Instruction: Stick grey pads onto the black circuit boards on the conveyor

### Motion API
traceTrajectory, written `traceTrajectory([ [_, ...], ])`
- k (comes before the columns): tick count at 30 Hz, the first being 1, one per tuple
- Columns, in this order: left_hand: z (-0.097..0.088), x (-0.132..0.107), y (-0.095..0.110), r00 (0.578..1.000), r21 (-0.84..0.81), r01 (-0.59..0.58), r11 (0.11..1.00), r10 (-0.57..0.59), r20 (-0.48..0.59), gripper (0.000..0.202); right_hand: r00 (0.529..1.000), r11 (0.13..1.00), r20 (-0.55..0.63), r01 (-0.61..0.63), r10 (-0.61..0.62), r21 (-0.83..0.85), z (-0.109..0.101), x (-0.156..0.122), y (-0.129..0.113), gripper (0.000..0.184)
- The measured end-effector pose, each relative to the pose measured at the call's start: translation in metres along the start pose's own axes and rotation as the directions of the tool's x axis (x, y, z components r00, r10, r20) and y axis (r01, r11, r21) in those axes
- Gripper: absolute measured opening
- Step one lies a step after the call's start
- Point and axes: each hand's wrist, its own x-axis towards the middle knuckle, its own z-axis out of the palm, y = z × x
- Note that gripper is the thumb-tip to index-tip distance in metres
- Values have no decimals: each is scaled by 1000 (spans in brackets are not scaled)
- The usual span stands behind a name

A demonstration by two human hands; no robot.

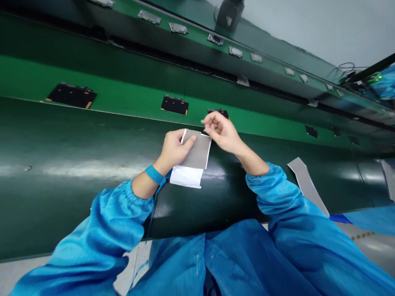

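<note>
My left hand (pixel 175 150) grips a grey sheet with white edges (pixel 201 153), its thumb pressed flat on the face. Below the sheet's lower edge hangs a white piece of paper (pixel 186 176). At the sheet's upper right corner is my right hand (pixel 224 133), thumb and fingertips drawn together in a pinch. Whatever lies between those fingertips is too small to make out. A black panel with orange marks (pixel 218 112) is partly hidden behind the right hand. Around my left wrist runs a blue band (pixel 154 174) with a cord.
More black panels (pixel 174 105) (pixel 71 95) lie along the green strip (pixel 129 102) beyond the dark green bench (pixel 77 197). Several small metallic boards (pixel 178 28) sit on the upper shelf. A long grey strip sheet (pixel 307 183) rests at the right, by my sleeve.
</note>
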Motion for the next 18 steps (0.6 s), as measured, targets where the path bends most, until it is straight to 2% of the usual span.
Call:
traceTrajectory([
  [2, 2, -1, 0, 1000, -9, 4, 1000, -4, -4, 30, 997, 1000, -79, -10, 11, 8, -2, 17, 4, 34],
  [4, 3, -1, -1, 1000, 2, -10, 1000, 10, 11, 30, 996, 999, -86, -32, 31, -3, 1, 43, 10, 42],
  [8, 4, -4, 1, 992, 64, -110, 992, 106, 67, 36, 996, 997, 50, -68, 70, -36, 26, 103, 25, 45],
  [11, 3, -5, 3, 980, 113, -182, 977, 169, 109, 37, 990, 993, 102, -91, 98, -75, 49, 135, 33, 43],
  [14, 3, -6, 5, 969, 151, -224, 963, 204, 139, 35, 987, 990, 111, -107, 117, -96, 63, 148, 38, 42],
  [18, 6, -7, 4, 960, 178, -265, 948, 242, 141, 36, 986, 987, 112, -107, 120, -118, 66, 150, 48, 44],
])
